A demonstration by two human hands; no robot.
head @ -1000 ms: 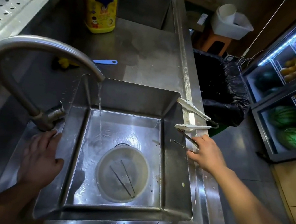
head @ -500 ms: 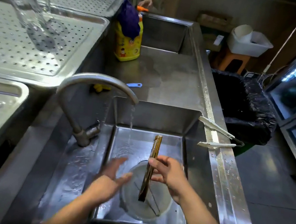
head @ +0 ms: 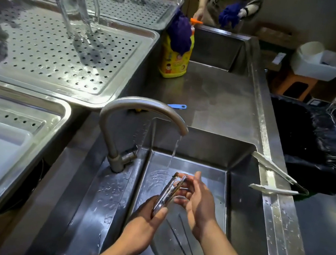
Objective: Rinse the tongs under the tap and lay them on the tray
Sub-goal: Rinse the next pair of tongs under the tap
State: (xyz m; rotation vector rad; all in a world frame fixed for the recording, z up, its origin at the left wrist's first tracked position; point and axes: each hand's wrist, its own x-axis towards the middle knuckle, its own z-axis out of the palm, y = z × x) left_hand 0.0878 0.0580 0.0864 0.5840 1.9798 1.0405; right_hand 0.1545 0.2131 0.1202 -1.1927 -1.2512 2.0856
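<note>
Steel sink [head: 237,194] – round bowl [head: 174,250] inside; left hand [head: 143,226] clamped on tongs [head: 169,193], right hand [head: 197,201] open alongside.

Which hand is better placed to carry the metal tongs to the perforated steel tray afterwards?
Probably the left hand: it grips the shiny metal tongs, and the perforated steel tray lies on that side. The right hand only rubs them.

Over the sink [head: 237,194], the left hand [head: 145,228] grips the lower end of the metal tongs [head: 169,194]. The right hand [head: 197,201] touches their upper part with its fingers. The tap [head: 143,110] runs, and the water falls just beside the tips. A perforated tray [head: 124,90] lies at the left.
</note>
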